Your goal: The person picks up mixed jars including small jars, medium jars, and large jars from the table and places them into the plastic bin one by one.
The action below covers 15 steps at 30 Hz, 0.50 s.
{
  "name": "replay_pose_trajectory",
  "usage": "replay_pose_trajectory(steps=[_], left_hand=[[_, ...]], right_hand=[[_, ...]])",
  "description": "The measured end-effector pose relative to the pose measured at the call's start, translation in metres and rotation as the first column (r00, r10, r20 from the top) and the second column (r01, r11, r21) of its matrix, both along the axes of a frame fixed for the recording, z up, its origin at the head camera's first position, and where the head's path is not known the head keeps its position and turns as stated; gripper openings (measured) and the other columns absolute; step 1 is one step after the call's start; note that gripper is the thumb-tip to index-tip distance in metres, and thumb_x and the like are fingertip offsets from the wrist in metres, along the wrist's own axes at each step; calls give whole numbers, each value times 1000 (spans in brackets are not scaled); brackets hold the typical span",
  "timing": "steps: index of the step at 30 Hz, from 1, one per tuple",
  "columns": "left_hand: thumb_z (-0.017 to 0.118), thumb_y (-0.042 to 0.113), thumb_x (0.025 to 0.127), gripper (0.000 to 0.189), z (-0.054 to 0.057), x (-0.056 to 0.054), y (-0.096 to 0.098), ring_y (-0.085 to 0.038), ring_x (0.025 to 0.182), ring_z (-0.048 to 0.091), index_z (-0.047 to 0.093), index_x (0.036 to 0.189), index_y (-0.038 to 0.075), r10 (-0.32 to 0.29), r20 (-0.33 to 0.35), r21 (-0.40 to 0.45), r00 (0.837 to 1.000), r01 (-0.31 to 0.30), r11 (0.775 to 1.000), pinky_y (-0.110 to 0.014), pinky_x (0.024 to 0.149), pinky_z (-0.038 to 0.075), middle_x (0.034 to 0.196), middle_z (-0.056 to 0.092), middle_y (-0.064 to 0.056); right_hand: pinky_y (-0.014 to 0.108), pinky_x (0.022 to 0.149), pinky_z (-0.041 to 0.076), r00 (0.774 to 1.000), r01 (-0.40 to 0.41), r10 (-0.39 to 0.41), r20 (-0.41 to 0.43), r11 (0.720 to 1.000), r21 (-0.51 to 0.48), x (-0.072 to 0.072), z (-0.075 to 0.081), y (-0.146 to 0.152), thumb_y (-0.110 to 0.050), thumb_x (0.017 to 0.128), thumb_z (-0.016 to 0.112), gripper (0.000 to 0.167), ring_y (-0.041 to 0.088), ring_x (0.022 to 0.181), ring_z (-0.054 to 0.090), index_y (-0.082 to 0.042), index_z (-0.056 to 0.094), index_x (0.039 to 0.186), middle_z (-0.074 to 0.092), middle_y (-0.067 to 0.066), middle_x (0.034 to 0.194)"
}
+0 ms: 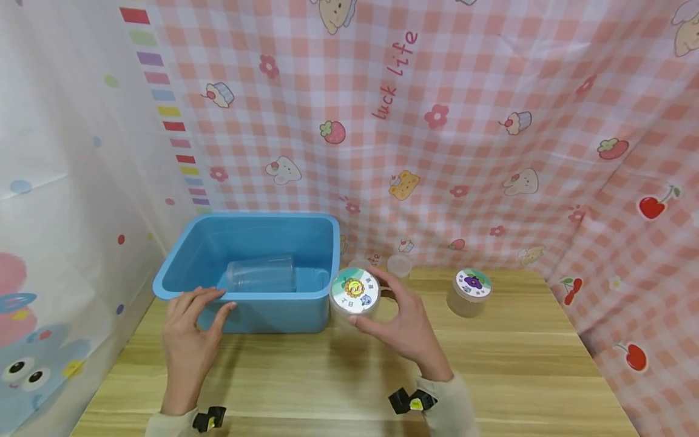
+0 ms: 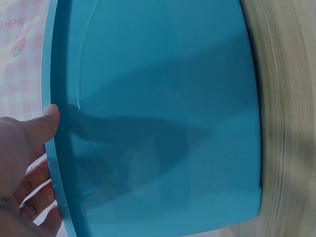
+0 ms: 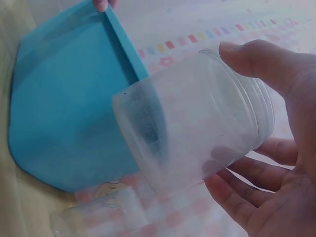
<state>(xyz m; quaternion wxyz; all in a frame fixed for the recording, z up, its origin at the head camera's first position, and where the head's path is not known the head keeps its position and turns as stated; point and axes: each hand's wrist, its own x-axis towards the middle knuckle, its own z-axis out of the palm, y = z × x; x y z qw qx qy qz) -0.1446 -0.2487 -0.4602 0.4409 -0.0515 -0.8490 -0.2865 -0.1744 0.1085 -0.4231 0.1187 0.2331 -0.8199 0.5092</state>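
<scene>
In the head view my right hand (image 1: 401, 318) grips a clear plastic jar (image 1: 354, 292) by its top, thumb on one side and fingers on the other. Its white-and-green lid label carries a smiling sunflower. The right wrist view has the same jar (image 3: 182, 123) tilted, its base overlapping the side of the blue plastic bin (image 3: 64, 98). My left hand (image 1: 192, 337) holds the near rim of the bin (image 1: 262, 315), with the thumb (image 2: 47, 126) outside and the fingers over the edge. A clear cylindrical container (image 1: 261, 276) lies on its side inside the bin.
On the wooden table (image 1: 306, 382), another jar (image 1: 468, 294) with a purple picture on its lid stands at the right. A clear container (image 1: 400, 266) stands at the back against the checked cloth (image 1: 437, 152), which hangs behind and right of the table.
</scene>
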Motion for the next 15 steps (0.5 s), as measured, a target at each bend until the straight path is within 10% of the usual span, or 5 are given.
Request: replay_pose_trajectory(steps=[15], left_hand=[[92, 0, 70, 37, 3, -1, 1, -45, 109, 59, 77, 103, 1, 2, -17, 9, 1000, -2, 1000, -54, 91, 45, 105, 73, -21]], right_hand=[[37, 99, 57, 989, -73, 89, -121, 989, 131, -16, 52, -13, -36, 74, 92, 80, 9, 115, 63, -20, 57, 145, 68, -7, 127]])
